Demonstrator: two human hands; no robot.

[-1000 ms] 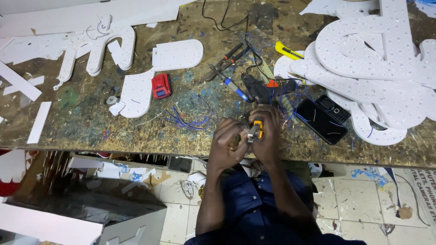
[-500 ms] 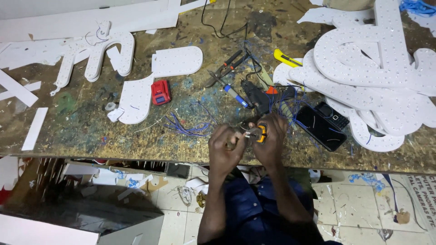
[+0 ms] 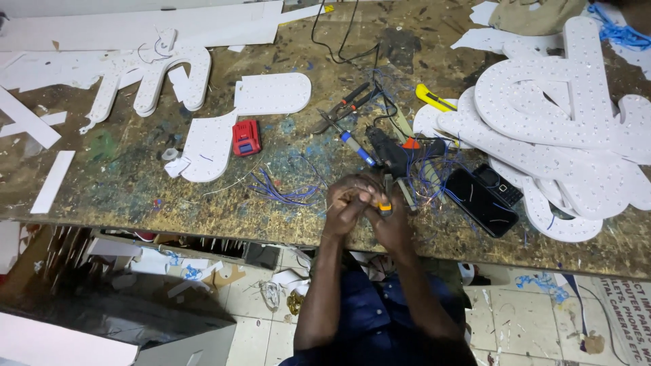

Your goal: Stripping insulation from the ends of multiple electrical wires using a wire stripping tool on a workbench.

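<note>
Both hands work close together over the near edge of the scarred, paint-flecked wooden tabletop (image 3: 135, 183). Left hand (image 3: 347, 203) and right hand (image 3: 390, 220) each have the grip pressed around a small yellow-orange handled tool (image 3: 384, 205), probably a wire stripper or cutter; the tip is hidden. Loose blue thin wires (image 3: 281, 193) lie just left. To do it well: keep the wrists braced, squeeze lightly, and avoid nicking strands. A black smartphone (image 3: 480, 201) sits near right.
</note>
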